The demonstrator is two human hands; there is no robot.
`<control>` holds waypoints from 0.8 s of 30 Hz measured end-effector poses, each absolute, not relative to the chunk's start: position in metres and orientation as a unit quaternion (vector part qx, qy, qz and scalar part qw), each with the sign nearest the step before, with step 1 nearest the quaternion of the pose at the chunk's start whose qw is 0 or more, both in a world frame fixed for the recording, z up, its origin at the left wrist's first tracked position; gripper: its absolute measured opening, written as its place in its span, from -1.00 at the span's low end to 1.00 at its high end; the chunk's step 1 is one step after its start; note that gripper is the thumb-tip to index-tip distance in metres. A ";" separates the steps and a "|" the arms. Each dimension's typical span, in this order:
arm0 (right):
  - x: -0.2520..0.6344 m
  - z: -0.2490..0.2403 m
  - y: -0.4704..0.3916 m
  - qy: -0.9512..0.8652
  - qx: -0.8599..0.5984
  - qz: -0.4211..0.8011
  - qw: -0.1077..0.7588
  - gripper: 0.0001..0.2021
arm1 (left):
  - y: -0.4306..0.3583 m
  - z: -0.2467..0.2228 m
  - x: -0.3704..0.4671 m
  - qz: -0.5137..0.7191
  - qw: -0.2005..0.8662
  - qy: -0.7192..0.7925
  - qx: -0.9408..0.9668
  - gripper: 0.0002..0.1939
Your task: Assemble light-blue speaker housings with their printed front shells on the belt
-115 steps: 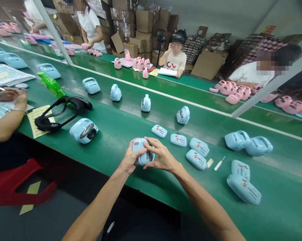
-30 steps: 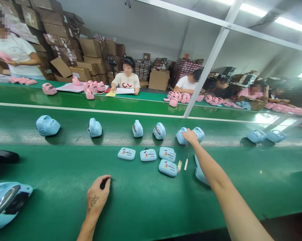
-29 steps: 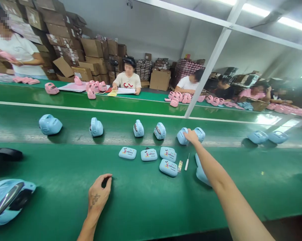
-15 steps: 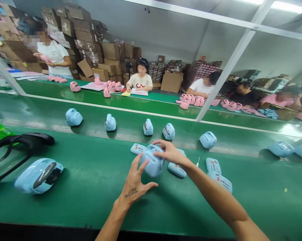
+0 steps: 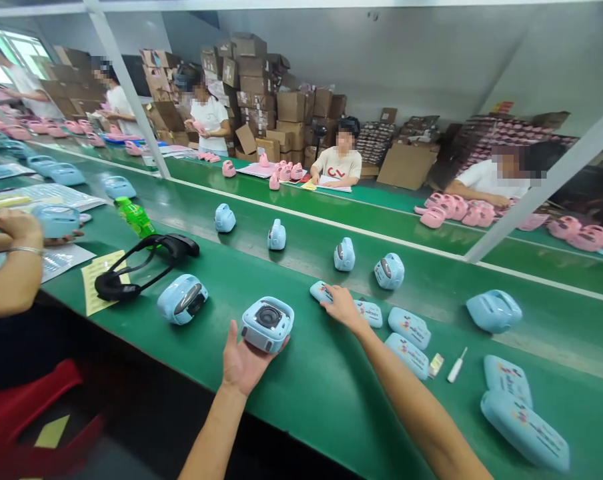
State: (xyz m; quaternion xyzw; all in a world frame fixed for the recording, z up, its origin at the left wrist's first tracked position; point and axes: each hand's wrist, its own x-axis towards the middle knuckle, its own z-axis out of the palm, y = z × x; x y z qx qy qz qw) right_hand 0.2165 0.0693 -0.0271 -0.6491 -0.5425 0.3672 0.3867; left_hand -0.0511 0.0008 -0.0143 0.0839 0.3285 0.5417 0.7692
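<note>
My left hand [image 5: 246, 365] supports a light-blue speaker body [image 5: 267, 321] from below, its thumb raised at the side. The open face of that body points up and shows a round black speaker cone. Out to the right, my right hand [image 5: 344, 309] has its fingers on the end of a light-blue printed cover [image 5: 318, 291] lying on the green table. Fingertips there are partly hidden. Close to that wrist lie more covers with the same print, one a rounded cover [image 5: 409, 327]. Left of the held body sits another blue speaker [image 5: 182, 300] with a dark front.
A screwdriver [image 5: 457, 365] lies right of the covers. Several blue speakers [image 5: 344, 255] stand along the sunken belt behind. On the left are a black headset [image 5: 116, 285], a green bottle [image 5: 135, 217] and a co-worker's arm [image 5: 12, 273]. Other people sit across the line.
The view has turned left. The speaker body, held between both hands before, now rests in my left hand with its cone showing. My right hand has let go and reached a printed cover.
</note>
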 end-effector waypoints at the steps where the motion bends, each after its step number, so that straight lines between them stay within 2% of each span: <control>1: 0.216 -0.028 0.067 -0.533 -0.644 0.383 0.391 -0.49 | 0.002 -0.014 -0.053 0.550 0.769 0.316 0.080 -0.52; 4: 0.208 -0.025 0.053 -0.503 -0.597 0.465 0.418 -0.46 | 0.007 -0.013 -0.049 0.578 0.743 0.331 0.061 -0.57; 7: 0.190 -0.019 0.033 -0.411 -0.449 0.634 0.477 -0.42 | 0.010 -0.010 -0.036 0.592 0.706 0.387 0.042 -0.58; 9: 0.178 -0.015 0.022 -0.354 -0.366 0.700 0.501 -0.44 | 0.010 -0.007 -0.028 0.591 0.689 0.414 0.063 -0.58; 11: 0.166 -0.011 0.012 -0.373 -0.365 0.673 0.524 -0.48 | 0.008 -0.005 -0.022 0.589 0.679 0.424 0.107 -0.55; 13: 0.157 -0.009 0.005 -0.442 -0.401 0.596 0.537 -0.46 | 0.006 -0.004 -0.019 0.585 0.672 0.427 0.153 -0.47; 18: 0.142 -0.011 -0.008 -0.607 -0.463 0.414 0.495 -0.44 | 0.002 -0.002 -0.019 0.579 0.665 0.425 0.203 -0.24; 24: 0.136 -0.018 -0.014 -0.658 -0.459 0.339 0.491 -0.44 | -0.001 0.001 -0.022 0.574 0.649 0.434 0.249 -0.07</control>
